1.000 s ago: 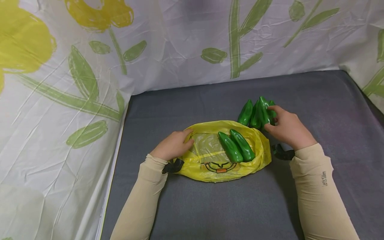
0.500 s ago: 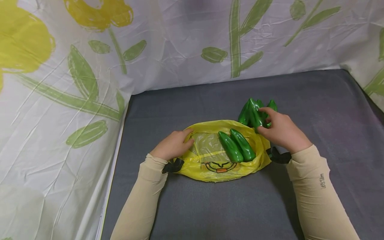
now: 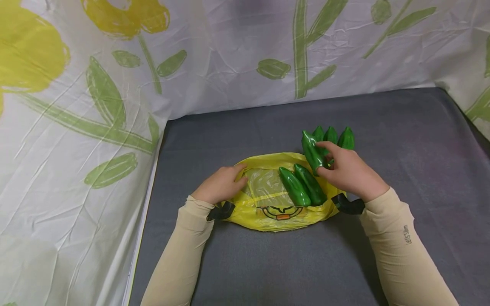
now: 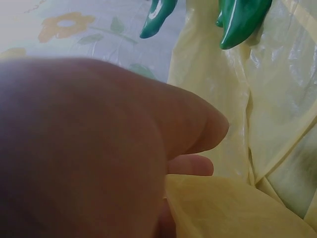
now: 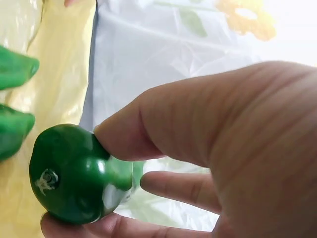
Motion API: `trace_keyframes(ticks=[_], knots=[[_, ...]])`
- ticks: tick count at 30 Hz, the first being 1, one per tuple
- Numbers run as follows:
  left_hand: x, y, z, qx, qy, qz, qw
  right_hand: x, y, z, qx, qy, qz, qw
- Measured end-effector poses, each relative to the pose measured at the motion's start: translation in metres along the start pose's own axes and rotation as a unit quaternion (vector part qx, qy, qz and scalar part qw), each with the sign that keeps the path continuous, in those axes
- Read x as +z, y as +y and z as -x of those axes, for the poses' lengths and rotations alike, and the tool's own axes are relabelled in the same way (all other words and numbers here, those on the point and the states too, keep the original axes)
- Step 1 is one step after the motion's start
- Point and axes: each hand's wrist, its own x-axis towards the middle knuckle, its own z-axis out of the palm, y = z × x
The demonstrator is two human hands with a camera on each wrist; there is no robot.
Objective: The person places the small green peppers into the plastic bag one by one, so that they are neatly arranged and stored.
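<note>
A green pepper (image 3: pixel 313 154), glossy and pointed, is pinched between the thumb and fingers of my right hand (image 3: pixel 350 172) over the bag's back right rim. Its round stem end (image 5: pixel 69 173) faces the right wrist camera. Beneath lies a yellow plastic bag (image 3: pixel 264 219), its mouth spread wide, with two more green peppers (image 3: pixel 294 187) side by side in its right half. My left hand (image 3: pixel 219 185) holds the bag's left end, the thumb and fingertips at the mouth; yellow film (image 4: pixel 223 203) shows by the fingers in the left wrist view.
Behind the bag, several other green peppers (image 3: pixel 346 138) lie on the dark grey cloth (image 3: pixel 268 267), partly hidden by my right hand. A white curtain (image 3: pixel 229 63) with flower prints hangs along the back and left of the table.
My right hand has lifted a pepper from the group at the back and carried it left and toward the bag. My left hand and the bag have stayed in place.
</note>
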Motion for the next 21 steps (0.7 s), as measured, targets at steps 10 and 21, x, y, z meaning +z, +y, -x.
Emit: trace_keyframes(ticks=[10,21], knots=[[0.001,-0.001,-0.001,0.000,-0.001,0.003,1.0000,0.010,-0.011,0.002,-0.030,-0.015,-0.006,0.9994],[0.000,-0.001,-0.001,0.004,-0.002,0.006,1.0000,0.020,-0.019,0.001,-0.061,-0.022,-0.004,0.9979]])
